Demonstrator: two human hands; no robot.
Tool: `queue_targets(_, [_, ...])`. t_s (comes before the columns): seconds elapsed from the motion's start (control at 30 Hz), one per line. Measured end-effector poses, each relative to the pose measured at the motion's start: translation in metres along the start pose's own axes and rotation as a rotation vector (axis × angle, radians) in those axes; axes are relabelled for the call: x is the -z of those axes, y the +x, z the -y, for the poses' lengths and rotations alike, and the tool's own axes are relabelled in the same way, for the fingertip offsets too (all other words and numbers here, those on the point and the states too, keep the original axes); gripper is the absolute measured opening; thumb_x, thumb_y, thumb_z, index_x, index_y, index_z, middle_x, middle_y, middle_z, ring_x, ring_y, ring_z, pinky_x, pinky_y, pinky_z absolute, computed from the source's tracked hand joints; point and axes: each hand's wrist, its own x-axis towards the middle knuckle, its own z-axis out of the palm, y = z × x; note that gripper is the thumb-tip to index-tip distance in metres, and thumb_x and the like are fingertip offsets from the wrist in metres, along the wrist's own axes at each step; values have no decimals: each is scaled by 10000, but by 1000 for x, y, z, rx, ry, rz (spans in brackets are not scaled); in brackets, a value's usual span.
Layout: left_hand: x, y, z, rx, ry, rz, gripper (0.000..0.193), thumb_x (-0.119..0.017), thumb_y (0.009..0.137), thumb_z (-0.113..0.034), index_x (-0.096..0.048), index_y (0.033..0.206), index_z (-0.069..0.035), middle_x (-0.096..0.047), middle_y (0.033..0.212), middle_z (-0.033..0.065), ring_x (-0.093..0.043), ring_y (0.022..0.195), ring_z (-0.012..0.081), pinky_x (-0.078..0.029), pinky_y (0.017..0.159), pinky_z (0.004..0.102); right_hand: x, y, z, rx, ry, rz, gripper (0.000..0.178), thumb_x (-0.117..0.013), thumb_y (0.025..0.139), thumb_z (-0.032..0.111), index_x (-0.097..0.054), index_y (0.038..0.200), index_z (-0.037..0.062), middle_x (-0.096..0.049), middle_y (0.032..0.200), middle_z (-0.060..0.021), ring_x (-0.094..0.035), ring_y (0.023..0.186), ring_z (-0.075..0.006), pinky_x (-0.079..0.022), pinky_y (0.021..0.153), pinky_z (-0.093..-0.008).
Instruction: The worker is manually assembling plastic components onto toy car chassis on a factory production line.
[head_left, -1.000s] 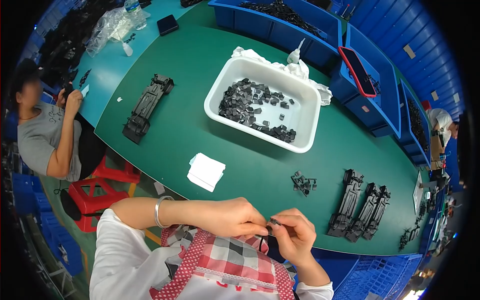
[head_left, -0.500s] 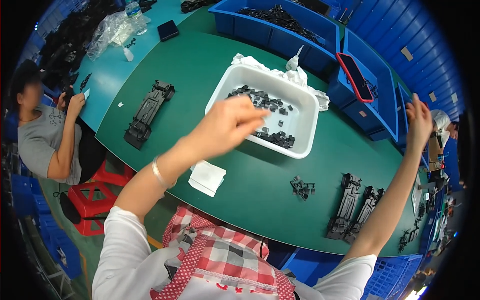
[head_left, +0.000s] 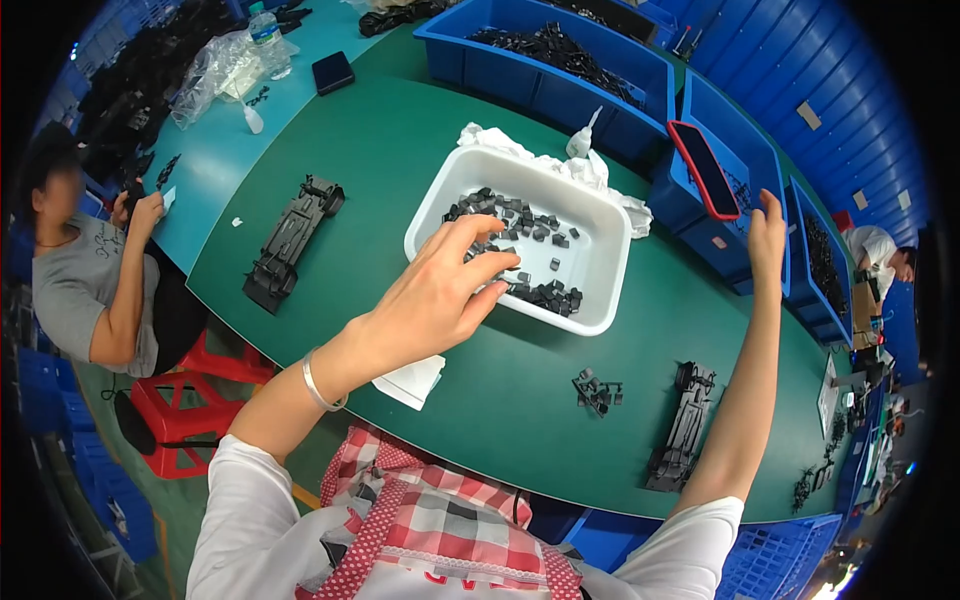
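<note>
My left hand [head_left: 425, 295] reaches over the near left side of a white plastic tub [head_left: 622, 270], its fingers apart and curved above small black plastic pieces [head_left: 550, 296]. Nothing shows between those fingers. Out to the right, my right hand [head_left: 767, 240] is raised in front of a blue bin [head_left: 735, 255], fingers drawn together; what they hold, if anything, is too small to make out. Beside my right forearm lies a black toy-car chassis [head_left: 683, 428]. A similar chassis [head_left: 293, 243] rests on the green table left of the tub.
A phone in a red case [head_left: 705, 170] leans on the blue bin. Farther back stands a long blue bin [head_left: 540, 85] of black parts. A white dropper bottle [head_left: 581, 138], folded white paper [head_left: 412, 384] and loose black pieces [head_left: 598, 391] surround the tub. A co-worker [head_left: 95, 270] sits at left.
My left hand has opened its fingers over the tub. My right hand has moved left, from the far right bin to the nearer one. My forearm now hides the second right-hand chassis.
</note>
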Motion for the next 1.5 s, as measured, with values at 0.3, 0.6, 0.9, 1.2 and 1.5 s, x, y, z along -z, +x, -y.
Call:
queue_targets(0.3, [0, -30, -26, -60, -153, 163, 103, -658, 807, -75, -629, 888, -17, -579, 857, 82, -605, 781, 259, -496, 689, 368, 80, -173, 140, -45, 328, 874, 178, -687, 781, 74, -643, 942, 11, -639, 826, -86, -622, 769, -172, -482, 673, -282])
queue_targets(0.6, [-31, -48, -36, -91, -190, 309, 137, -674, 795, -46, -641, 925, -17, -602, 868, 83, -616, 785, 260, -506, 697, 354, 71, -239, 170, 121, 321, 714, 121, -635, 750, -53, -560, 839, -20, -565, 853, -142, -555, 787, -325, -452, 701, -400])
queue_targets(0.9, [-51, -36, -51, 159, -376, 45, 465, -684, 816, -101, -515, 1245, -39, -450, 1198, 142, -569, 978, 247, -509, 806, 352, 79, -247, 217, 87, 505, 432, 129, -657, 744, -93, -588, 823, -18, -589, 747, -112, -577, 646, -225, -462, 586, -314])
queue_targets(1.2, [-56, -33, -24, 285, -493, 262, 301, -639, 863, -115, -588, 1115, 42, -639, 875, 173, -629, 813, 361, -500, 746, 400, 73, -267, 221, -86, 406, 492, 69, -643, 801, -56, -610, 853, -25, -591, 750, -98, -578, 608, -166, -468, 567, -272])
queue_targets(1.5, [-46, -31, -45, 283, -631, 485, 429, -588, 929, -304, -523, 1183, 34, -549, 1051, 165, -588, 882, 303, -483, 764, 380, 86, -281, 228, -293, 749, 503, 127, -661, 811, -57, -645, 936, -41, -603, 788, -93, -595, 692, -136, -492, 609, -242])
